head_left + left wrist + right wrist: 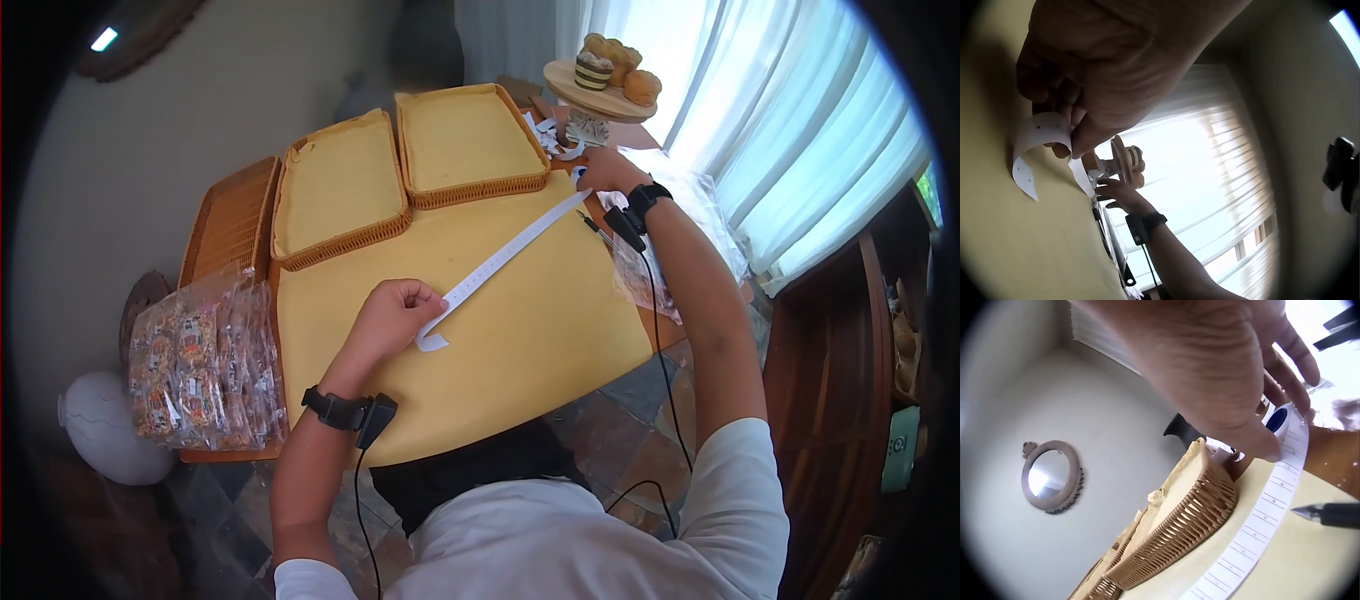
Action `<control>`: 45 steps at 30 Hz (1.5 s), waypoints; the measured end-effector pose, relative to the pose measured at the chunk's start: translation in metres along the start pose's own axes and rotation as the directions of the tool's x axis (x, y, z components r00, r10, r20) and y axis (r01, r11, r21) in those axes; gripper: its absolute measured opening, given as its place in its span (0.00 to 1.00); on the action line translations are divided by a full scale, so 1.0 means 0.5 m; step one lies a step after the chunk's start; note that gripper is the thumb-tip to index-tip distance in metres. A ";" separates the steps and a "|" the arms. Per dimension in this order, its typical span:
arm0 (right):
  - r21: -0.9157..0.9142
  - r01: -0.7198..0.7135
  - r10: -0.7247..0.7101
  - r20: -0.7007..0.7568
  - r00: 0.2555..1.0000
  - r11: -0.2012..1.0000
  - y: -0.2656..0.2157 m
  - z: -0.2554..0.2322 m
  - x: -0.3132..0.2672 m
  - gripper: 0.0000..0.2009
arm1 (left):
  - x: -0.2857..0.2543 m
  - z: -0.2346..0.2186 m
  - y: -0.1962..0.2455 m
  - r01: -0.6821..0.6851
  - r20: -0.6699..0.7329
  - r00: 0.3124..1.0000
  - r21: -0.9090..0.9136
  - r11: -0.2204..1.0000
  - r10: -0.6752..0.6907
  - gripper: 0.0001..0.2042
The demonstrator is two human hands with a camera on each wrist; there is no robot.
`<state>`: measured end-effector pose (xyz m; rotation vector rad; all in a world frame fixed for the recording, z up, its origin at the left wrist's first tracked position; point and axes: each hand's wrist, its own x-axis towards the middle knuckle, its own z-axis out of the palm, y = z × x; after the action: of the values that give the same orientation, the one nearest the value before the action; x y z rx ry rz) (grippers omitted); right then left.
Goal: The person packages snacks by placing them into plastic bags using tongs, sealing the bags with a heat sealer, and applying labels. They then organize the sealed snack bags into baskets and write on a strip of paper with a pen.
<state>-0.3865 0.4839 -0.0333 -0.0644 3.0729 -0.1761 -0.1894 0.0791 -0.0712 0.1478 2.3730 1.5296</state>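
Note:
A long white paper strip with evenly spaced printed lines [515, 246] stretches between my two hands, over a yellow sheet [520, 340]. My left hand [393, 318] pinches it near its loose end, between thumb and fingers. Past that pinch the loose end curls round, as the left wrist view shows. At the far right corner, my right hand [613, 170] holds the strip's small roll, which has a blue core [1277, 420]; part of the roll is hidden behind the fingers. A black pen [1332, 514] lies just beside the strip.
Two paper-lined wicker trays [470, 140] and a bare one [228, 220] line the far side. Clear packets [205, 365] pile at the left. Behind my right hand stand a cake stand with pastries [600, 98] and white paper scraps [548, 135]; clear plastic [680, 205] lies right.

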 end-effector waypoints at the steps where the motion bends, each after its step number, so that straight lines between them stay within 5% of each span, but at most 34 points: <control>1: 0.021 -0.017 0.016 0.047 0.999 1.000 0.002 0.000 0.012 0.24 | -0.003 -0.004 -0.002 -0.006 0.001 1.000 0.015 1.000 0.006 0.08; 3: 0.008 0.001 -0.001 -0.030 1.000 1.000 0.011 0.041 0.036 0.22 | -0.017 -0.011 -0.005 -0.006 0.001 1.000 0.029 1.000 0.006 0.08; 5: 0.107 -0.086 0.112 -0.265 0.958 0.991 0.006 0.063 0.048 0.23 | -0.031 -0.021 -0.003 0.010 -0.024 1.000 0.080 0.997 -0.009 0.08; 15: 0.170 -0.265 0.297 -0.203 0.933 0.949 -0.011 0.044 0.054 0.31 | -0.084 -0.027 -0.025 0.085 0.010 0.996 -0.087 0.993 -0.085 0.09; 17: 0.107 -0.183 0.210 -0.356 0.911 0.977 0.016 0.036 0.035 0.31 | -0.078 -0.011 -0.026 0.103 0.091 0.992 -0.148 0.984 -0.090 0.08; 19: 0.084 -0.133 0.153 -0.318 0.936 0.988 -0.021 -0.009 -0.070 0.26 | -0.064 0.009 -0.025 0.089 0.128 0.990 -0.230 0.969 -0.061 0.08; 21: -0.041 -0.024 0.019 -0.113 0.993 0.999 -0.057 -0.030 -0.161 0.19 | -0.048 0.030 -0.018 0.076 0.162 0.986 -0.313 0.947 -0.025 0.08; 25: -0.100 0.010 -0.014 -0.043 0.999 0.995 -0.025 0.056 -0.180 0.13 | -0.025 0.055 -0.002 -0.027 0.166 0.982 -0.360 0.933 0.093 0.08; 31: 0.056 0.187 -0.184 -0.063 0.981 0.981 -0.005 0.063 -0.183 0.13 | -0.040 0.060 0.007 -0.038 0.118 0.990 -0.312 0.949 0.079 0.10; 34: 0.161 0.119 -0.104 -0.096 0.990 0.980 -0.028 0.016 -0.208 0.14 | -0.039 0.057 -0.011 -0.051 0.053 0.996 -0.282 0.958 0.068 0.10; 39: 0.509 0.178 0.027 -0.369 0.929 0.843 -0.080 -0.020 -0.227 0.15 | -0.047 0.074 -0.019 -0.055 -0.053 0.998 -0.314 0.948 0.040 0.11; 41: 0.926 0.188 0.029 -0.209 0.978 0.327 -0.111 -0.031 -0.225 0.12 | -0.049 0.079 -0.013 -0.071 -0.110 0.993 -0.358 0.931 0.034 0.11; 42: 0.927 0.187 0.025 -0.206 0.978 0.325 -0.119 -0.022 -0.221 0.12 | -0.051 0.081 -0.006 -0.069 -0.113 0.993 -0.357 0.931 0.030 0.11; 43: 0.989 0.149 -0.110 -0.147 0.983 0.015 -0.127 -0.007 -0.217 0.14 | -0.054 0.084 0.002 -0.074 -0.145 0.989 -0.384 0.920 0.019 0.11; 45: 0.835 -0.101 -0.391 -0.144 0.909 -0.542 -0.151 0.024 -0.217 0.18 | -0.056 0.092 0.005 -0.073 -0.184 0.983 -0.412 0.908 -0.004 0.12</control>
<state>-0.2745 0.4124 -0.0300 -0.4237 1.1361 -2.5342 -0.1486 0.1132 -0.0808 -0.0508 2.1114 2.1077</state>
